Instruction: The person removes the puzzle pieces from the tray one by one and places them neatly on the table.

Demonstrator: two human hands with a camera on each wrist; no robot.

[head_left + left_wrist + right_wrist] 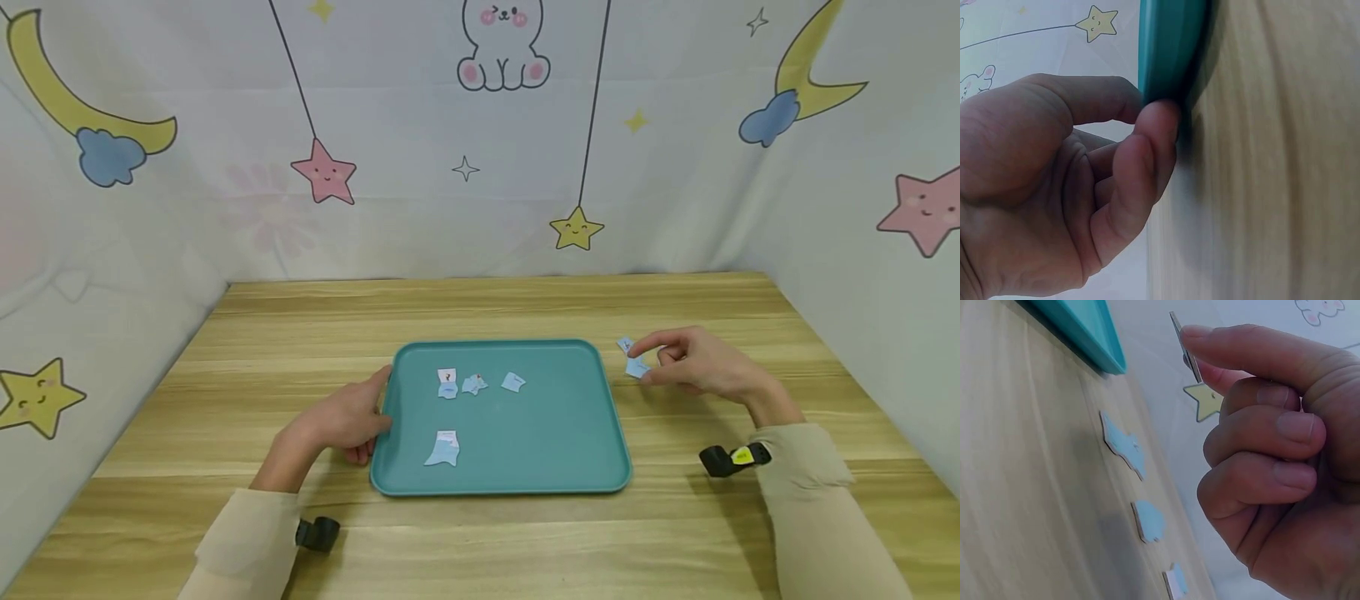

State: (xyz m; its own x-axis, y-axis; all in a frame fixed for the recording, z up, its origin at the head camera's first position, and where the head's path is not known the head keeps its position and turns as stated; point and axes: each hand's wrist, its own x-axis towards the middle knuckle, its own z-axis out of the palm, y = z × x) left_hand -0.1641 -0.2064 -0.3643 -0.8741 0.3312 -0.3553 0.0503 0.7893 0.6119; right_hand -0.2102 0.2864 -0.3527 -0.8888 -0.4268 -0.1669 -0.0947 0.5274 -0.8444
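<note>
A teal tray (532,450) lies on the wooden table, bearing several light-blue and white puzzle pieces. My left hand (341,417) holds the tray's left edge, with fingertips against the rim. In the left wrist view, the left hand (1054,181) has curled fingers touching the tray's side (1169,50). Right of the tray, my right hand (705,362) is above the table. The right wrist view shows this hand (1272,431) pinching a thin puzzle piece (1184,345) edge-on between thumb and index finger, its other fingers curled in.
Loose puzzle pieces (1124,445) lie on the table beside the tray, under the right hand. On the tray, one piece (444,450) sits at the lower left and another (513,382) near the top middle. A printed cloth (420,225) hangs behind the table.
</note>
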